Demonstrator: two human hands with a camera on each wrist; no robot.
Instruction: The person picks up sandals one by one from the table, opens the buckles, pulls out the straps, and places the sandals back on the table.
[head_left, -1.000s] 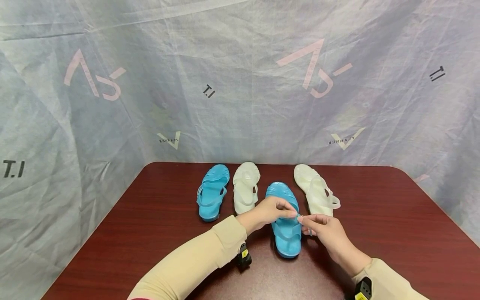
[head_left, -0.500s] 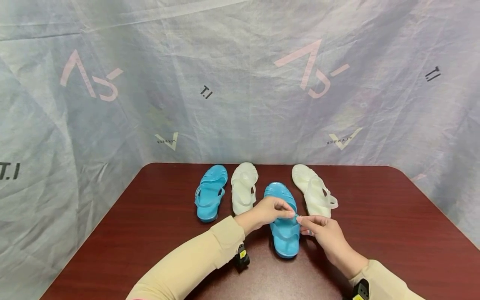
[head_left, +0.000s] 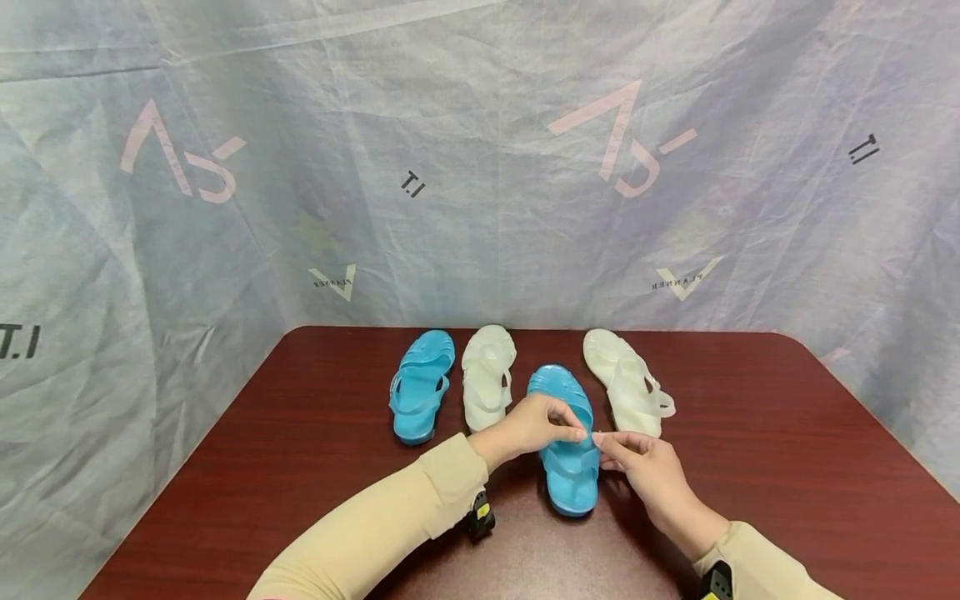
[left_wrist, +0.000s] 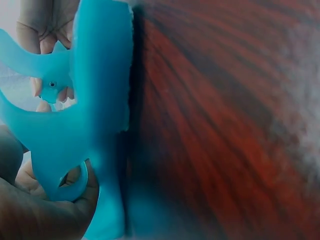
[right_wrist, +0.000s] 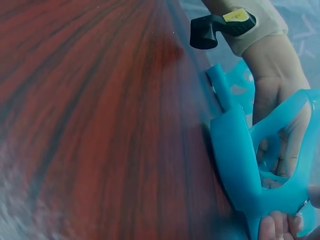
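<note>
Two hands worked at one sandal. Head view: left hand (head_left: 536,423) and right hand (head_left: 651,467) nearly met fingertip to fingertip over the blue sandal (head_left: 572,496), which sat between them on the table (head_left: 322,492), toe pointing away. Other blue sandal (head_left: 411,398) plus a white sandal (head_left: 486,367) lay left of the left hand; a second white sandal (head_left: 609,354) lay just beyond the right.

Left wrist view: left fingers curled round a blue loop; right fingers sat behind a strap tab (left_wrist: 60,75) with a small round hole.

Right wrist view: right fingers pinched the side strap, left hand beyond. Exact strap end hidden by fingers.

Risk, my guess: smooth plastic could slip from so narrow a pinch; uneven pulling could twist or slide the sandal, both grips being on its upper.
</note>
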